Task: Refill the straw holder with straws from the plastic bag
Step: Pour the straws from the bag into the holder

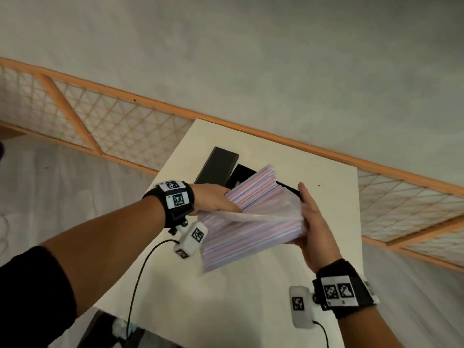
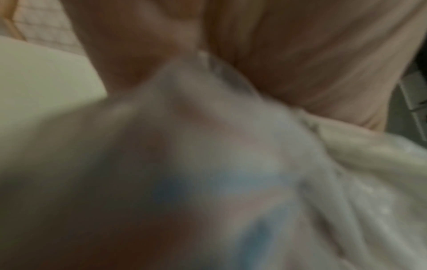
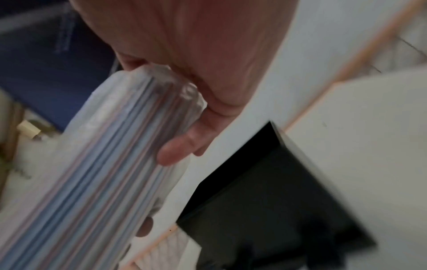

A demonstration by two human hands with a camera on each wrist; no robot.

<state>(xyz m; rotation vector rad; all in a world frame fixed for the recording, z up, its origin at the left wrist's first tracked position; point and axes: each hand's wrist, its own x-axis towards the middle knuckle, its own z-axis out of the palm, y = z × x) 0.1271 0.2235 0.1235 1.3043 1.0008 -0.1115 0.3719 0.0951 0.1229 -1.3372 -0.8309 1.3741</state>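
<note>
A clear plastic bag (image 1: 251,229) full of pink and blue straws is held tilted above the white table (image 1: 251,285). My left hand (image 1: 221,202) grips the bundle near the bag's mouth, thumb on top. My right hand (image 1: 311,217) grips the bag's right side. The straw ends (image 1: 263,178) stick out of the bag over the open black straw holder (image 1: 242,172), which they largely hide. The right wrist view shows my fingers (image 3: 180,151) curled round the bag (image 3: 104,164), with the holder (image 3: 265,201) below. The left wrist view is a blur of plastic bag (image 2: 231,146).
A flat black lid (image 1: 216,164) lies on the table just left of the holder. The table's far corner meets a wooden lattice rail (image 1: 113,121). Black cables (image 1: 140,272) hang from both wrist cameras near the table's front edge.
</note>
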